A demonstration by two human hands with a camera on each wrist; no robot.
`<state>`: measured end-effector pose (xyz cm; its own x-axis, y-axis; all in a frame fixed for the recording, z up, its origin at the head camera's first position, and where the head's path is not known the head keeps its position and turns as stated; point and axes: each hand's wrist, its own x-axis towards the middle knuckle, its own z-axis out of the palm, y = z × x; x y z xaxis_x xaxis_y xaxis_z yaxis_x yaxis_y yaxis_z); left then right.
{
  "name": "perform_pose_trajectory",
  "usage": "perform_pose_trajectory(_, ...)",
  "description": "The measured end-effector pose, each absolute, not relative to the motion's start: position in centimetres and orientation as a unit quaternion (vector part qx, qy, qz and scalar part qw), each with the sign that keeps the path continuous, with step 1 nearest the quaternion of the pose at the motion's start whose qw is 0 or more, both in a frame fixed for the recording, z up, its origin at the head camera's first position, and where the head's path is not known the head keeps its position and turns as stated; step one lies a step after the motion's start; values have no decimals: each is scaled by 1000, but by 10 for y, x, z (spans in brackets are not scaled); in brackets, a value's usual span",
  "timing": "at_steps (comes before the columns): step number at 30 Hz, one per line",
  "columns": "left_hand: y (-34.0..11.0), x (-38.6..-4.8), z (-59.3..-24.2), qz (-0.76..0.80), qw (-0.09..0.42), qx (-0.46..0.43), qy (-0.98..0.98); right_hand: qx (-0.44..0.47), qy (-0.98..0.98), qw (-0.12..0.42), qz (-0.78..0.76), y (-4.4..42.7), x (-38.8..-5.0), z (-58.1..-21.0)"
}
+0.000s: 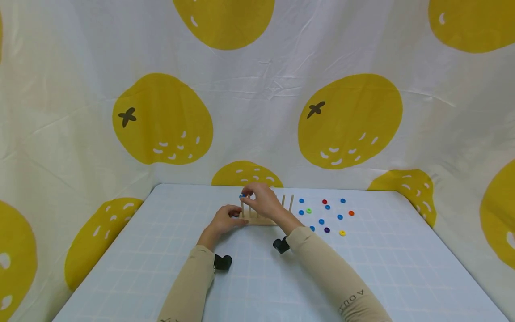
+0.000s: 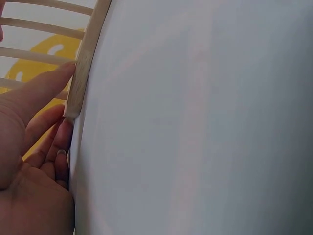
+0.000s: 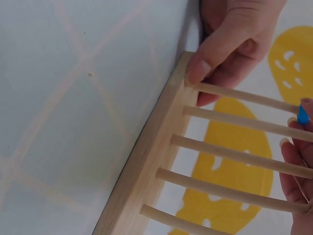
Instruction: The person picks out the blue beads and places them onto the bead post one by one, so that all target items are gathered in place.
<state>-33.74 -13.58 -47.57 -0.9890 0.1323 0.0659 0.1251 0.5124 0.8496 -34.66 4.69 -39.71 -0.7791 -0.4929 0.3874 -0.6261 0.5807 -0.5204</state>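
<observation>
A wooden peg rack [image 1: 261, 222], a long base with several upright thin pegs, stands on the table in front of me. My left hand [image 1: 225, 219] grips the left end of its base, thumb on one side and fingers on the other, as the left wrist view shows on the base [image 2: 82, 73]. At the top of the leftmost peg, my right hand [image 1: 263, 201] pinches a small blue ring [image 1: 242, 195]. In the right wrist view the blue ring [image 3: 302, 115] sits at that peg's tip, partly covered by fingers. Whether the peg has entered its hole I cannot tell.
Right of the rack lie scattered small rings: several blue ones [image 1: 339, 217], reds, a green ring [image 1: 309, 210], an orange-red ring [image 1: 351, 213], a purple ring [image 1: 327, 230] and a yellow ring [image 1: 342, 233]. A patterned curtain [image 1: 257, 112] hangs behind the pale checked table [image 1: 141, 259].
</observation>
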Motion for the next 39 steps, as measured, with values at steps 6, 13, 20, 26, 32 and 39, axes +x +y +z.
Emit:
perform_pose_trajectory(6, -135, -339, -475, 481, 7, 73, 873, 316, -887, 93, 323, 50, -346, -396)
perform_pose_trajectory(13, -136, -341, -472, 479, 1, 67, 875, 331, -889, 93, 303, 58, -345, -387)
perform_pose_trajectory(20, -135, -339, -472, 489, 8, 60, 870, 321, -895, 92, 297, 76, -335, -376)
perform_pose_trajectory(26, -136, -337, -471, 486, 18, 42, 873, 311, -895, 97, 305, 97, -329, -374)
perform_pose_trajectory(32, -134, -337, -472, 487, 20, 34, 873, 303, -893, 93, 319, 117, -322, -374)
perform_pose_trajectory(39, -132, -333, -472, 487, 26, 33, 873, 288, -893, 93, 333, 141, -314, -374)
